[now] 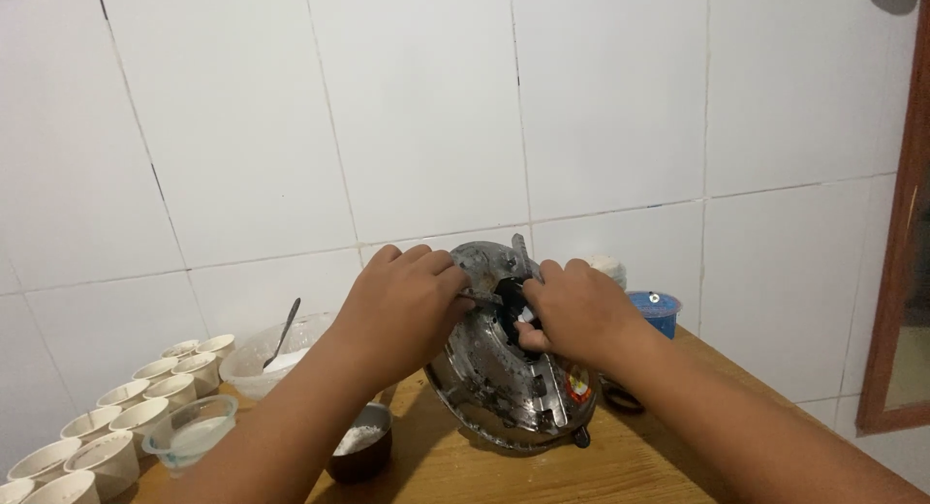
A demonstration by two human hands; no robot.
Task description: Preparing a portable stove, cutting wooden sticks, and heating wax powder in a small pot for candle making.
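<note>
**Both hands on the tilted metal disc**

Your left hand (402,305) and right hand (573,310) meet at the middle of a round metal appliance base (504,388), a shiny disc that stands on its edge on the wooden table (542,470) and leans back toward the white tiled wall (426,107). Your left fingers are curled in tight over the disc's upper left rim and appear to pinch a thin metal tool (481,298) whose tip points at the disc's hub. Your right fingers are closed around a small black part (511,293) at that hub, the thumb tucked under toward the disc's face.

Just left of the disc's lower edge sits a small dark bowl (360,451) with white powder in it. Further left of the disc is a clear bowl (276,354) holding a spoon (286,330), with a clear plastic cup (194,431) in front of it. Well to the left of the disc, rows of small cream cups (116,417) run along the table edge. Behind the disc to the right stands a blue tub (657,313), and a dark ring (620,397) lies on the table just right of the disc, partly hidden by your right forearm.
</note>
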